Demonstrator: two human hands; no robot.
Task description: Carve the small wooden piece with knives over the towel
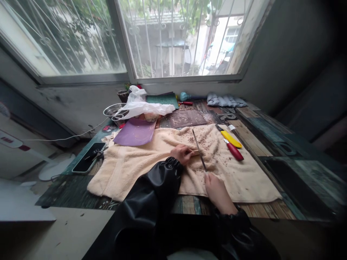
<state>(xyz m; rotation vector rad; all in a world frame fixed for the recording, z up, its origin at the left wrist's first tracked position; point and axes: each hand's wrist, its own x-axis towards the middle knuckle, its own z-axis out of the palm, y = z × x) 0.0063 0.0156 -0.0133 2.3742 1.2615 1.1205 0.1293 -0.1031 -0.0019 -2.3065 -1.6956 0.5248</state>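
Note:
My left hand (182, 154) is closed on a small light-brown piece of wood (194, 153), low over the beige towel (130, 160). In my right hand (218, 191) is the near end of a thin metal file (198, 148), its fingers wrapped round the handle. The file slants away from me, and its middle meets the tip of the wood piece. Brown shavings lie scattered on the towel about both hands. To the right rest a yellow utility knife (231, 139) and a red-handled knife (234, 151).
On the towel's far left edge lies a purple sheet (135, 131). Behind it are a white plastic bag (151, 108), a metal bowl (110, 110) and a green mat (162, 99). A phone (89, 157) with keys is at the left; a grey padded bundle (226, 100) sits at the back right.

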